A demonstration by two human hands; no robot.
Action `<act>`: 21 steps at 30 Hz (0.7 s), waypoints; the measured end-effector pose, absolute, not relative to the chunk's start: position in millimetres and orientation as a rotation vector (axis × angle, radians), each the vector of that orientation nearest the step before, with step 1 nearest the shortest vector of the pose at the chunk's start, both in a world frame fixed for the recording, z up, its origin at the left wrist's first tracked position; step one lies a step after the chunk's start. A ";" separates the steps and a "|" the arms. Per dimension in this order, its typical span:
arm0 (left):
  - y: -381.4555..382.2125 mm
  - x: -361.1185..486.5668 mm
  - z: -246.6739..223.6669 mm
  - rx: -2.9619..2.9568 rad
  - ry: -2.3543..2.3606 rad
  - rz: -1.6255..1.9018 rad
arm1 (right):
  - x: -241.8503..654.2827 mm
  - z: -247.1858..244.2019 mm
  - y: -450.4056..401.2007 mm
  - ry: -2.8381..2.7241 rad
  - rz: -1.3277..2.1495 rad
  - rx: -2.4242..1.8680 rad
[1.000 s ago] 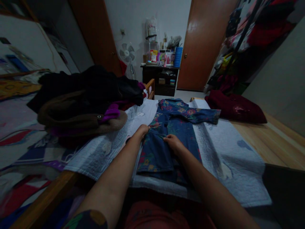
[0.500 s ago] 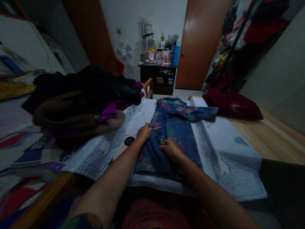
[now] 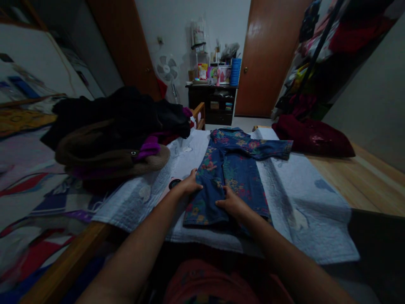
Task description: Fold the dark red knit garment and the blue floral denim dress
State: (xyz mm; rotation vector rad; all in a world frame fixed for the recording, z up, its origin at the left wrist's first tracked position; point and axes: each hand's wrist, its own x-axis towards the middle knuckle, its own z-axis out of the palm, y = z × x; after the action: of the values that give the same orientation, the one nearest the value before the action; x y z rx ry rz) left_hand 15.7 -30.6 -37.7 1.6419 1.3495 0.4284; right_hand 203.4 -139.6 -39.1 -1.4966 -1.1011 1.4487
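A blue denim shirt with a colourful floral print lies on a pale quilted cloth, its collar away from me and one sleeve stretched to the right. One front panel is folded toward the left. My left hand rests at the shirt's left edge, thumb spread from the fingers. On the inner edge of the folded panel is my right hand, its thumb pointing left and apart from the index finger; the other fingers are partly hidden. Beside my left wrist lies a pale pink phone with a round dark camera, partly covered by my arm.
Dark, brown and purple clothes are heaped in a pile on the left. The quilted cloth covers the surface under the shirt. A maroon bundle sits at the right on a wooden board. Behind stand a fan and a dark cabinet.
My left hand has slid slightly down the shirt's edge and its thumb has spread. My right thumb and index finger are farther apart. The view has shifted slightly.
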 end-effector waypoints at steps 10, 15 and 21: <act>-84.3 13.6 -40.1 2.158 1.674 0.447 | 195.7 -21.8 -170.7 -1.007 1.641 -1.464; -101.7 7.5 -32.6 2.126 1.514 0.491 | 194.7 -19.7 -177.9 -1.085 1.569 -1.524; -116.0 -2.5 -34.3 2.185 1.485 0.384 | 196.8 -20.9 -177.5 -1.543 1.307 -1.632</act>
State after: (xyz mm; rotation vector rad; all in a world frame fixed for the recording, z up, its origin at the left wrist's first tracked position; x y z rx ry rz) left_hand -2.5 -116.0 -34.3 2.1854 1.4851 0.3842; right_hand 196.8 -177.5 -20.9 -1.6316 -1.5429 1.3067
